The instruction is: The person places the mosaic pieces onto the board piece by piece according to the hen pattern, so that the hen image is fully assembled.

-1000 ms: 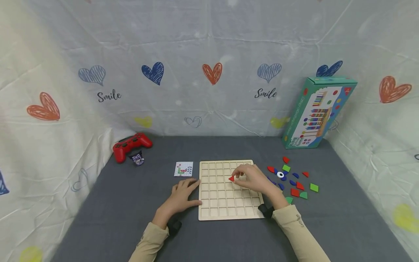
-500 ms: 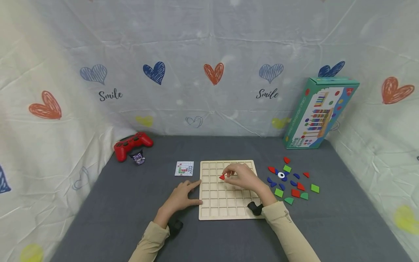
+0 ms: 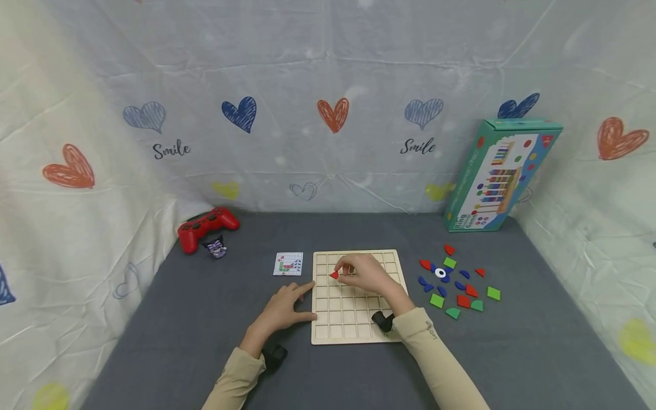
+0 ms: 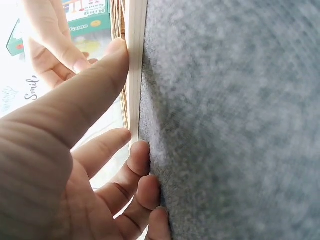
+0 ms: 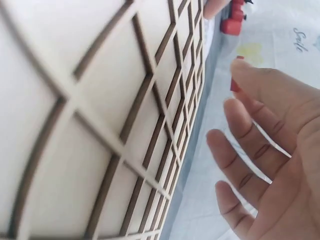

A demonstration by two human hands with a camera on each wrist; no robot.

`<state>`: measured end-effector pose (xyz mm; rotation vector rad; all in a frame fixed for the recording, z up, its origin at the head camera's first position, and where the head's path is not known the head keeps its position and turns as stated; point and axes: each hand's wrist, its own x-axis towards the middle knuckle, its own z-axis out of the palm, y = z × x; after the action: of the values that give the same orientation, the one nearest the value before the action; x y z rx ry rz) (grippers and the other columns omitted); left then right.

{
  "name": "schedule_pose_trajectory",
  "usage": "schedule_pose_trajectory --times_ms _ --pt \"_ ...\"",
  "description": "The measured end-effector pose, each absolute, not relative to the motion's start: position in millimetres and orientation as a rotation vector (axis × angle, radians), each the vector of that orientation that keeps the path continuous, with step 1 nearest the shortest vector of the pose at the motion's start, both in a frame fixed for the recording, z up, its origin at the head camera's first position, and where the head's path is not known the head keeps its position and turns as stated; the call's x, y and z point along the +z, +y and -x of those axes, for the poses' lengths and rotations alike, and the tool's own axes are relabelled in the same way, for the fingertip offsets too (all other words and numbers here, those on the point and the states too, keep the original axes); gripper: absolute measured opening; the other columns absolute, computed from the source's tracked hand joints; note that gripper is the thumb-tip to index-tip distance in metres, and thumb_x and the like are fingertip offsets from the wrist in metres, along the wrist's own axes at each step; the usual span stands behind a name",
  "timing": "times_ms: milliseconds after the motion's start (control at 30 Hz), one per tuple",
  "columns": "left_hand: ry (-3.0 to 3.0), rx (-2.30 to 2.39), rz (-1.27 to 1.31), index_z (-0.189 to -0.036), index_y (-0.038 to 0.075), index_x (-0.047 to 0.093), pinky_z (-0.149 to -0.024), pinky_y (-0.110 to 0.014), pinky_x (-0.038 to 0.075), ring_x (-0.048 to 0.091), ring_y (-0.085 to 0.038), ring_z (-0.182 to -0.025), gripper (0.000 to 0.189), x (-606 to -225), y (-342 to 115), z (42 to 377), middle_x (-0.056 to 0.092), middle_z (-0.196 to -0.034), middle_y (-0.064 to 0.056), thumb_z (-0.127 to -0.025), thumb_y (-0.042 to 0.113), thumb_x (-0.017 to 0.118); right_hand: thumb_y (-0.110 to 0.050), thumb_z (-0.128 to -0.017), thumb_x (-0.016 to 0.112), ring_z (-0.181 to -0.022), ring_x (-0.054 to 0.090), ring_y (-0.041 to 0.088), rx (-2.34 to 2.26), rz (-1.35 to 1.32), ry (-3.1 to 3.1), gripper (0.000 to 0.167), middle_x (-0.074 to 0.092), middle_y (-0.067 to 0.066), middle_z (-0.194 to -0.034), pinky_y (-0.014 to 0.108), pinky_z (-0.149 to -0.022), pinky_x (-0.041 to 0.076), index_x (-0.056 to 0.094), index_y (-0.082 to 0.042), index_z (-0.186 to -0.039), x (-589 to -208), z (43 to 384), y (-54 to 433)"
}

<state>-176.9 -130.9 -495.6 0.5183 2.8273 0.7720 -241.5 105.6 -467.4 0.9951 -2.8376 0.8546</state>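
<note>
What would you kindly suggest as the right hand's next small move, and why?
Probably lower the red piece into a cell of the wooden board: the right hand pinches it above the board's far left part, and the left hand touches the left edge, likely steadying it. Which cell, I cannot tell.

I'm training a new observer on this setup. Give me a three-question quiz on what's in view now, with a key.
1. True or false: the left hand touches the edge of the wooden board.
2. Fill in the colour: the right hand has a small ____ piece in its grip.
3. Which of these is nearest to the game controller?
A) the printed card
B) the small figure
C) the green box

Key: 1. True. 2. Red. 3. B.
</note>
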Motion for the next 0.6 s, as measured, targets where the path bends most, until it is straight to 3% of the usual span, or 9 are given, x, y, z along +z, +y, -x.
schedule_pose_trajectory --times_ms 233,600 --pt "2.832 0.754 -0.521 -0.138 0.018 0.046 -0.061 -0.03 0.027 0.033 -0.014 -0.069 0.075 -495 -132 176 0.044 -0.083 0.0 -0.074 0.044 0.074 -0.026 -0.081 0.072 -0.06 0.049 0.004 0.772 -0.967 -2.868 0.014 0.058 -0.012 -0.068 0.032 -0.072 0.036 0.07 -0.021 -0.093 -470 248 91" --pt "2.839 0.747 -0.535 -0.138 0.017 0.046 -0.06 -0.029 0.027 0.033 -0.014 -0.068 0.075 -495 -131 176 0.044 -0.083 0.0 -0.074 0.046 0.073 -0.029 -0.081 0.071 -0.062 0.048 0.005 0.731 -0.962 -2.993 0.012 0.055 -0.013 -0.068 0.032 -0.072 0.032 0.07 -0.024 -0.092 -476 254 77"
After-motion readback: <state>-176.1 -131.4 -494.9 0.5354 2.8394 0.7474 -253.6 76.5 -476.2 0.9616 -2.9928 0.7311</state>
